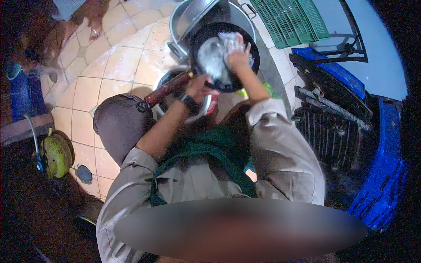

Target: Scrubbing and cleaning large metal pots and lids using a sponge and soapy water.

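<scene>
A black frying pan (210,84) with a long reddish-brown handle (169,88) is tilted in front of me, whitish suds (209,56) spread over its inside. My left hand (199,88) grips the pan's near rim beside the handle. Inside the pan, my right hand (239,56) presses a pale, foamy wad (227,39) against the surface, fingers partly spread; its material is too blurred to tell. Below the pan stands a round, light-rimmed basin (160,82), partly hidden by the handle and my left arm. A large metal pot (177,21) is just beyond the pan.
Green plastic crates (286,21) stand at upper right, near a dark metal rack (329,131) and blue plastic crates (378,194). A jackfruit-like green fruit (56,157) and a round floor drain (84,174) lie left on the tiled floor (85,92). Another person's foot (95,31) shows at upper left.
</scene>
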The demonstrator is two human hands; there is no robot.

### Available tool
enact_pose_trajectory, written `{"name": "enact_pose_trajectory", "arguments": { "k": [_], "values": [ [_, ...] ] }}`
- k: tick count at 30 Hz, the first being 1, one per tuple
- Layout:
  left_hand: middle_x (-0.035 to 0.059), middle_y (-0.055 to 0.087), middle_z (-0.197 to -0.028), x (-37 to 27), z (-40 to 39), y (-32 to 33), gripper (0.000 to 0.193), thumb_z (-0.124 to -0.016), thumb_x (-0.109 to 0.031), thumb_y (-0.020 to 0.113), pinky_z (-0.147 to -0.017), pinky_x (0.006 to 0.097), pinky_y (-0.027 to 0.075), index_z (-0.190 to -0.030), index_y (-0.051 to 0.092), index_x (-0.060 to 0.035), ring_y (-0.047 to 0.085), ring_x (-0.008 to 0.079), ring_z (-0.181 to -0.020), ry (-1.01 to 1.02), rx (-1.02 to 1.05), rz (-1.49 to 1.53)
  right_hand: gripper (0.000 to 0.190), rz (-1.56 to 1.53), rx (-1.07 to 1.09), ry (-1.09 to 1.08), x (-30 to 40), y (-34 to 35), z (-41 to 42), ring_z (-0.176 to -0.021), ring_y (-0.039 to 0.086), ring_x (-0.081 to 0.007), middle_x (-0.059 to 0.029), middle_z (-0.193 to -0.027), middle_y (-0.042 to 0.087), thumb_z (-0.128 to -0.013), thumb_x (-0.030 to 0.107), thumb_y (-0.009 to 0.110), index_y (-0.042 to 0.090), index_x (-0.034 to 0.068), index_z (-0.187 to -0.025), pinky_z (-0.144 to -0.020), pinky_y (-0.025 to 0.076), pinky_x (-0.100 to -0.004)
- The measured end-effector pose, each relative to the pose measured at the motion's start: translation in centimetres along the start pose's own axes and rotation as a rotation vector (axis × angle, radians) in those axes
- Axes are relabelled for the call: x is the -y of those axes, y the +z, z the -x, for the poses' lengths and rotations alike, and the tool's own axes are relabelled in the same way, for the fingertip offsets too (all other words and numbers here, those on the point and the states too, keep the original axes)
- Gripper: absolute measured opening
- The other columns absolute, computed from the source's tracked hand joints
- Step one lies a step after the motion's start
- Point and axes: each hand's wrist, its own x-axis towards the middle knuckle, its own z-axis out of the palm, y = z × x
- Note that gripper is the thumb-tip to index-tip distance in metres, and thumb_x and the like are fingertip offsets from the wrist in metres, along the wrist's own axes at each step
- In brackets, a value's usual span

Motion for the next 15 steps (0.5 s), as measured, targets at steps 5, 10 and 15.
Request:
{"name": "enact_pose_trajectory", "arguments": {
  "k": [5, 10, 15],
  "values": [
    [0.0177, 0.056, -0.08, 0.4, -0.3, -1.2, 0.034, -0.064, -0.024, 0.063, -0.058, 0.0338, 0.049, -0.089, 0.047, -0.0068, 0.058, 0.0228, -0.066, 0.478, 0.168, -0.816, 0.048, -0.536, 0.696, -0.241, 1.1, 0.9, 5.1, -0.108, 0.043, -0.0329, -0.0234, -0.116, 0.043, -0.082, 0.041, 0.031, 0.052, 0.006, -0.109, -0.092, 0.031, -0.0398],
    [0.0114, 0.058, -0.087, 0.1, -0.4, -1.5, 0.051, -0.06, -0.026, 0.071, -0.063, 0.0323, 0.049, -0.1, 0.049, -0.005, 0.059, 0.0202, -0.068, 0.916, 0.046, -1.365, 0.051, -0.468, 0.614, -0.381, 4.5, 3.6, 2.3, -0.113, 0.035, -0.0354, -0.0243, -0.114, 0.045, -0.082, 0.04, 0.033, 0.018, 0.012, -0.121, -0.092, 0.021, -0.0507],
    [0.0118, 0.057, -0.09, 0.7, 0.1, -1.3, 0.05, -0.058, -0.03, 0.072, -0.071, 0.0325, 0.047, -0.095, 0.048, -0.0042, 0.058, 0.0215, -0.079, 0.085, 0.021, -0.023, 0.057, -0.219, 0.033, -0.145, 3.2, 3.2, 0.2, -0.125, 0.017, -0.033, -0.0217, -0.135, 0.013, -0.079, 0.037, 0.04, 0.027, 0.013, -0.13, -0.096, 0.021, -0.0507]
  ]
}}
